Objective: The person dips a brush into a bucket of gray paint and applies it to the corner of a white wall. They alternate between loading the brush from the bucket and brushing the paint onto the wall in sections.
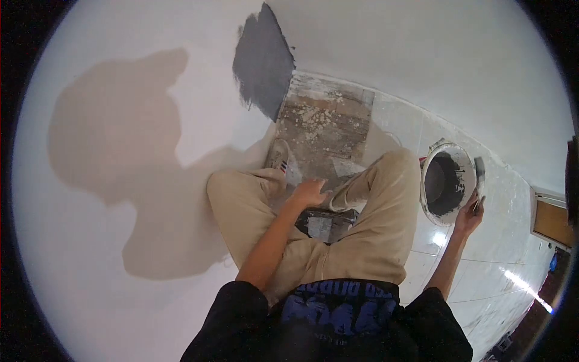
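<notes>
At the foot of the white wall [374,42], just below a grey painted patch [263,60], you crouch on the tiled floor [482,271] with both knees bent. Your right hand [469,216] is closed around the handle of a brush [480,169], whose head stands at the far rim of the white bucket [464,158]; the bucket sits on the tiles just beside your right knee, its inside coated dark grey. Your left hand [309,193] rests on your beige trousers [380,229] between the knees, fingers loosely bent and holding nothing. A dark flat object [325,224] lies on the floor under your legs; I cannot tell what it is.
</notes>
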Available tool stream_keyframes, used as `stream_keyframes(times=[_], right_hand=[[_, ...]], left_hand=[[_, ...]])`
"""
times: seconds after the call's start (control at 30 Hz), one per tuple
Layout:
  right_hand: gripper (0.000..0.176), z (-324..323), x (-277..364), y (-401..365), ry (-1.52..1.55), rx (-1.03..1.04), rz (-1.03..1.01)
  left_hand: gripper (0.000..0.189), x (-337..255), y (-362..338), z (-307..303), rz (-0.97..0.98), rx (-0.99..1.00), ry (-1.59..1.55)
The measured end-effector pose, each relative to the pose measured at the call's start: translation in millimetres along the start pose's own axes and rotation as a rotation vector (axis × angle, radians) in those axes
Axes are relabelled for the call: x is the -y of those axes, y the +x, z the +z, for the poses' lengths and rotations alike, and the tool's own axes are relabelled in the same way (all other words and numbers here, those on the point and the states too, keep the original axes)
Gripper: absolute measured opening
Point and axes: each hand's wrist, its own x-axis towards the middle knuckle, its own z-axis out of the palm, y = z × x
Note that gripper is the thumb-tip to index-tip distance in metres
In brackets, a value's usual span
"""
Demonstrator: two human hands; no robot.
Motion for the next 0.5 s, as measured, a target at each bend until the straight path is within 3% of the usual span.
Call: stream_keyframes(times=[0.17,0.23,0.27,0.3,0.5], right_hand=[[0.039,106,-67,-3,-0.26,0.301,-0.017],[0.039,162,-109,-19,0.043,0.253,0.249],[0.037,194,-140,-35,-0.082,0.227,0.22],[0.037,206,-165,-37,-0.011,0.362,0.345],[0.033,289,-339,-114,-0.115,0.485,0.721]], left_hand=[[0.062,-13,-2,-1,0.071,-0.061,-0.034],[0.062,-12,1,0,0.094,-0.085,-0.039],[0.063,-16,0,-4,0.089,-0.073,-0.033],[0.063,-20,-1,-7,0.084,-0.06,-0.029],[0.061,-20,6,-8,0.038,-0.043,0.006]])
